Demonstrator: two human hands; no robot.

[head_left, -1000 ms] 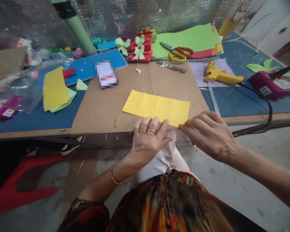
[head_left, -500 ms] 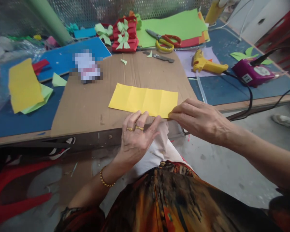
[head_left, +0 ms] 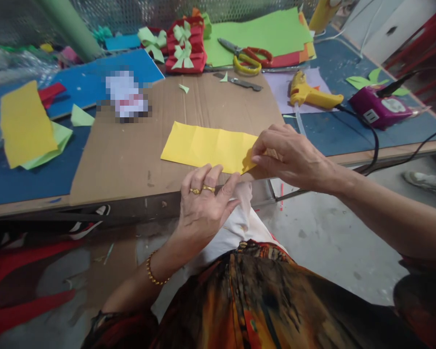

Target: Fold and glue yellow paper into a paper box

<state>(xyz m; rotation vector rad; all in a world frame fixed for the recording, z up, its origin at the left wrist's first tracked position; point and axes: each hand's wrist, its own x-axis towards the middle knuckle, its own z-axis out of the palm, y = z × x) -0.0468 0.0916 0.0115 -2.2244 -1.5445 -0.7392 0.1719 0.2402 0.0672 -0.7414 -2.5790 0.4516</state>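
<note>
A strip of yellow paper (head_left: 207, 145) with several upright creases lies on the cardboard sheet, near its front edge. My right hand (head_left: 290, 157) is over the strip's right end, thumb and fingers closed on that end, which it partly hides. Along the near edge rest the fingertips of my left hand (head_left: 205, 201), with two rings on its fingers and the thumb apart from them. Whether any of these fingers reach under the paper cannot be seen.
Cardboard (head_left: 131, 160) covers the middle of the blue table. Behind it lie a knife (head_left: 243, 83), scissors (head_left: 245, 55) and red folded pieces with green bows (head_left: 185, 48). A yellow glue gun (head_left: 312, 94) and purple box (head_left: 380, 106) with cables are right; yellow paper (head_left: 27, 123) lies left.
My right hand has moved up and left, from the strip's lower right corner onto its right end. My left hand stays at the near edge. The view has shifted slightly.
</note>
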